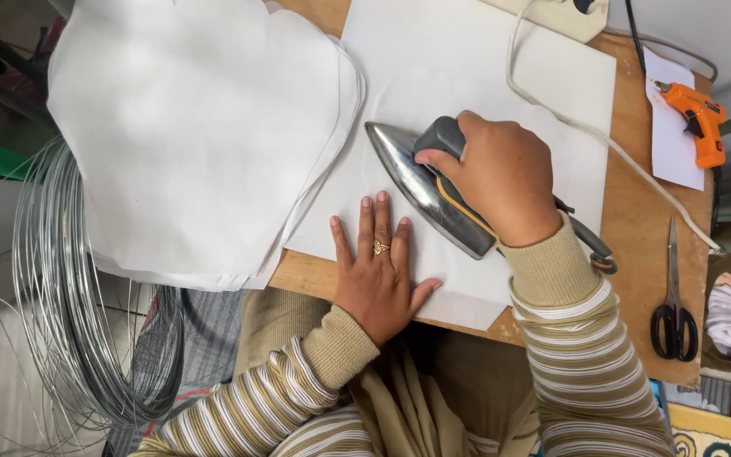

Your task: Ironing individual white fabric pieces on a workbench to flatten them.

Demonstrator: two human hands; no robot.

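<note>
Left hand (380,269): flat, fingers spread and released, palm pressing the near edge of the white fabric sheet (467,76); a ring on one finger

Right hand (501,178): fingers clenched round the dark handle of the electric iron (429,188)

Electric iron: metal body, soleplate down on the sheet, tip pointing away to the left, just beyond the left fingertips; judged heavy, rigid and hot, to be taken only by the handle

White fabric sheet: thin, soft, likely to slide or crease; lies on the wooden board (636,211)

Power cord (568,123): trails off to the right edge

Stack of white cut pieces (196,127): far left, overlapping the board

Wire coil (69,296): left, below the stack

Scissors (673,305): right, near edge

Orange glue gun (695,114): far right
</note>
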